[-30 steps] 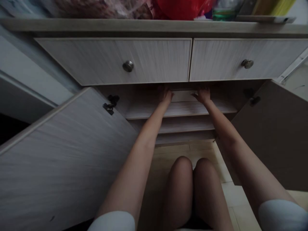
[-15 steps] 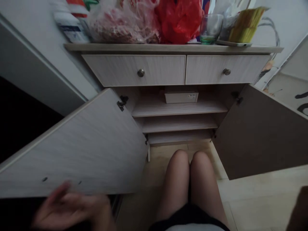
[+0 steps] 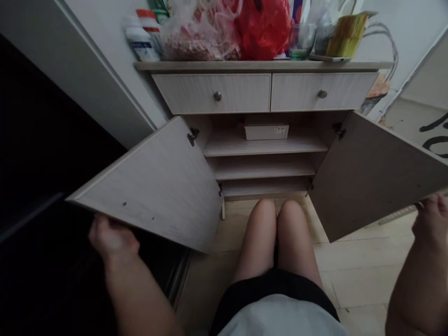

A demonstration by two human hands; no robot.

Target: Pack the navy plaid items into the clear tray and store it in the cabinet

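Observation:
I face a low pale wood cabinet with both doors swung open. My left hand (image 3: 111, 238) is curled round the outer edge of the left door (image 3: 157, 182). My right hand (image 3: 432, 215) grips the far edge of the right door (image 3: 371, 172), fingers hooked over it. A white flat box (image 3: 266, 130) lies on the top shelf (image 3: 262, 147) inside. Below it are two more bare shelves. My knees (image 3: 276, 224) are in front of the cabinet opening.
Two drawers with round knobs (image 3: 217, 96) sit above the doors. The cabinet top holds a white bottle (image 3: 142, 39), a clear bag, a red bag (image 3: 262, 25), a glass and yellow packets. A dark opening lies to the left. Pale tiled floor spreads to the right.
My hands left the white box on the top shelf and drew back. Each now holds the outer edge of a door. The view has pulled away from the cabinet.

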